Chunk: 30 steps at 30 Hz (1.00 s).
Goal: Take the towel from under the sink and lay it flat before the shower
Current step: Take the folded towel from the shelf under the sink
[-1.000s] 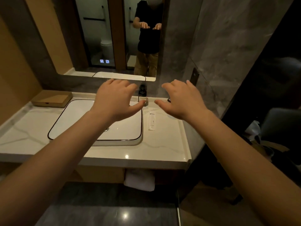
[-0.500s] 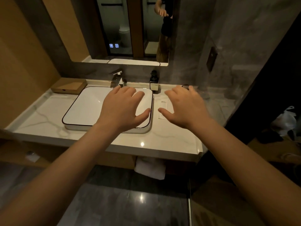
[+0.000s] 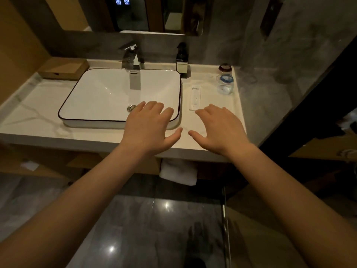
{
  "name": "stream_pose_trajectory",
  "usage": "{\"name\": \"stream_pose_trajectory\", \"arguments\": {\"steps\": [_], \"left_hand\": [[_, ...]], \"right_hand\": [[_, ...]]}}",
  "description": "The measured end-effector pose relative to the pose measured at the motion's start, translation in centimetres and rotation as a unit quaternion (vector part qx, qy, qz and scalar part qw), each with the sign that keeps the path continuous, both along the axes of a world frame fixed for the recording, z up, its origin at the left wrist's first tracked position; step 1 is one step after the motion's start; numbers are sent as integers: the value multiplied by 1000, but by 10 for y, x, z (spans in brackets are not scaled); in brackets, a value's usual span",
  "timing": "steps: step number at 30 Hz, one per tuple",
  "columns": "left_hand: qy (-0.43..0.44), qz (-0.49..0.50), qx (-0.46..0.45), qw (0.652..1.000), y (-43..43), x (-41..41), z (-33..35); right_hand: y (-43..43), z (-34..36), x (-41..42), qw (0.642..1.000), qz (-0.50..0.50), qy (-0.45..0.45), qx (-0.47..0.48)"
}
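Marble surface (image 3: pixel 31 120) spans the view and carries the white rectangular sink (image 3: pixel 96 93). The space beneath it is dim.

Both arms reach forward over the front edge of the surface, palms down. The left hand (image 3: pixel 148 128) hovers over the sink's near right corner, and the right hand (image 3: pixel 220 130) is just beside it over bare marble. The fingers (image 3: pixel 152 107) of both hands are spread and relaxed, grasping nothing.

We judge this a pre-reach posture. The hands sit almost directly above the target, and they must drop below the edge to get at it.

The towel (image 3: pixel 178 172) is under the surface, right of the sink, below the gap between the two hands. Its end shows just under the front edge. It looks white and thick, folded into a compact block with soft rounded edges, and nothing touches it. We cannot tell whether it rests on a shelf or hangs from a rail.
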<state>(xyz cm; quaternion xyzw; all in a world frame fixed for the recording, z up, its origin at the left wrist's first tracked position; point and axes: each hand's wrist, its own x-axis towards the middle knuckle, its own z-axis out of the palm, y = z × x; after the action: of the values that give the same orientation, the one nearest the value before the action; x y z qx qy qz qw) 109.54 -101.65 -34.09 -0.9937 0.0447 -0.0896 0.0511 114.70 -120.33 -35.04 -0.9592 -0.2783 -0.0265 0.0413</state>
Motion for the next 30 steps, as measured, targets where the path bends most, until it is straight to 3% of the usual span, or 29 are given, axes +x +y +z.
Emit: {"name": "stream_pose_trajectory", "arguments": {"steps": [14, 30], "left_hand": [[46, -36, -3, 998, 14, -27, -114], [35, -31, -13, 999, 18, -19, -284]], "right_hand": [[6, -115, -35, 998, -33, 37, -44], [16, -270, -35, 999, -12, 31, -31]]}}
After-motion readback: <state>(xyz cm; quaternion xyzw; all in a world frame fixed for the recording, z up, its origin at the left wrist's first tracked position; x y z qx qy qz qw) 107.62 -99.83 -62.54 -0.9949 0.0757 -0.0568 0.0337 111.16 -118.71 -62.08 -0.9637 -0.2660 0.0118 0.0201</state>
